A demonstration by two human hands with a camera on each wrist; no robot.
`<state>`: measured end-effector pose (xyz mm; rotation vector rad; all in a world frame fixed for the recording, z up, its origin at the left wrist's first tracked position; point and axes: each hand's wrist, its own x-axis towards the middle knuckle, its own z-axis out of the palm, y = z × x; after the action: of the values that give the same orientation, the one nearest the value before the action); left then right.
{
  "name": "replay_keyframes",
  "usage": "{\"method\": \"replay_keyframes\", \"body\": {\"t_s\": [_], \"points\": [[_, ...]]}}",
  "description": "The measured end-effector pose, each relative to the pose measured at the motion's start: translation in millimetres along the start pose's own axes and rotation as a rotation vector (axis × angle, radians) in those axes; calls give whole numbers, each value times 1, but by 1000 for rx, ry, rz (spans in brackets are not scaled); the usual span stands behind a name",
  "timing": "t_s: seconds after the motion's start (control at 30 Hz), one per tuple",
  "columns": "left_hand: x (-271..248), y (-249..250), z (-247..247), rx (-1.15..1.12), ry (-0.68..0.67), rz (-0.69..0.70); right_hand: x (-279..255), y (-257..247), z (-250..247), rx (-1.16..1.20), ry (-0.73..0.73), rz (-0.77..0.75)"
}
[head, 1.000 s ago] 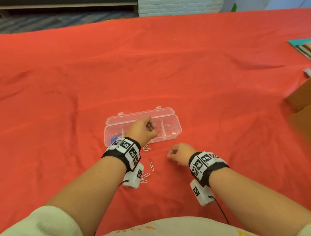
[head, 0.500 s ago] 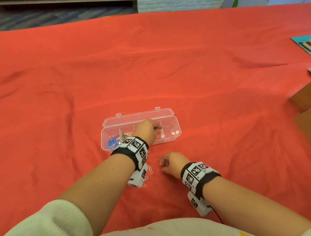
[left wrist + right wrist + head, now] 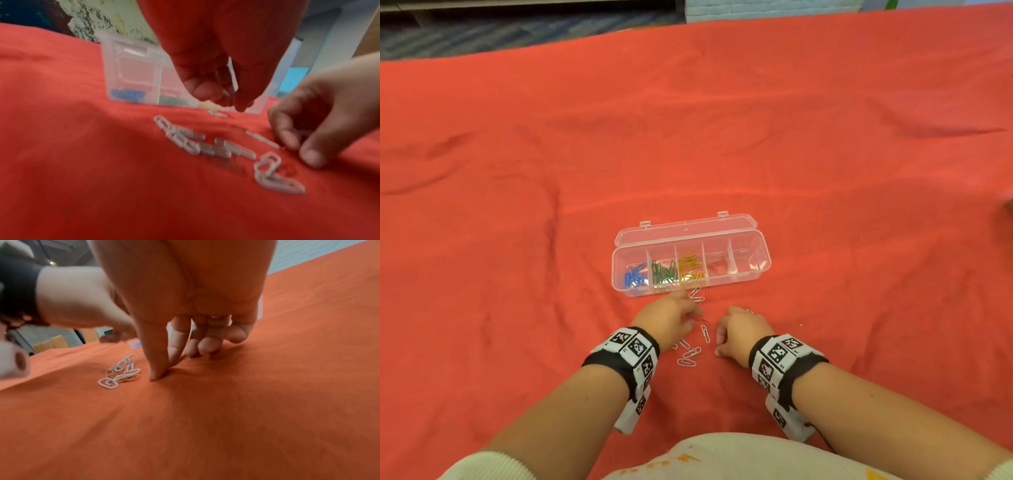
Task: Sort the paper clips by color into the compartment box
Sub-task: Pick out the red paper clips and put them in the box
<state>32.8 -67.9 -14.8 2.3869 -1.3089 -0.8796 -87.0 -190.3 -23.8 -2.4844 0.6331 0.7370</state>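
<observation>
The clear compartment box (image 3: 763, 246) lies open on the red cloth, also blurred in the left wrist view (image 3: 133, 73). Its left three compartments hold blue clips (image 3: 634, 274), green clips (image 3: 665, 270) and yellow clips (image 3: 690, 267). Several white clips (image 3: 690, 356) (image 3: 205, 146) (image 3: 119, 376) lie loose in front of the box. My left hand (image 3: 693, 310) (image 3: 226, 99) hovers over them with loosely curled fingers; no clip shows in it. My right hand (image 3: 736, 329) (image 3: 162, 373) presses thumb and forefinger tips together on the cloth. Whether they pinch a clip is hidden.
A faint red clip (image 3: 287, 169) lies on the cloth by my right thumb. Two more white clips (image 3: 697, 294) sit against the box's front wall. Wrinkled red cloth (image 3: 859, 171) spreads on all sides, and the floor (image 3: 482, 34) shows beyond its far edge.
My left hand has drawn back from the box's compartments to the loose clips on the cloth. My right hand has stayed low on the cloth, shifting slightly toward the clips.
</observation>
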Motion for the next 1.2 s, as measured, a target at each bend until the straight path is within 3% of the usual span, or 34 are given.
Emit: {"method": "replay_keyframes", "body": {"t_s": [0.13, 0.23, 0.33, 0.4, 0.5, 0.7, 0.97, 1.2], "points": [[2, -3, 15, 62, -43, -74, -3, -5, 1, 35, 16, -12], [4, 0, 21, 84, 10, -83, 3, -2, -7, 201, 101, 80], [6, 1, 24, 112, 18, -82, 10, 2, -14, 322, 207, 80], [7, 1, 25, 96, 24, -87, 14, 2, -15, 255, 213, 22], [5, -1, 25, 59, 31, -99, 21, -2, -18, -25, 165, -58], [-2, -6, 21, 15, 68, -90, 24, -2, -22, -246, 87, -67], [-15, -12, 19, -114, 156, -46, 22, 9, -13, -166, 157, -58], [-30, -19, 17, -179, 137, -55, 14, 12, -12, -72, 178, -30]]}}
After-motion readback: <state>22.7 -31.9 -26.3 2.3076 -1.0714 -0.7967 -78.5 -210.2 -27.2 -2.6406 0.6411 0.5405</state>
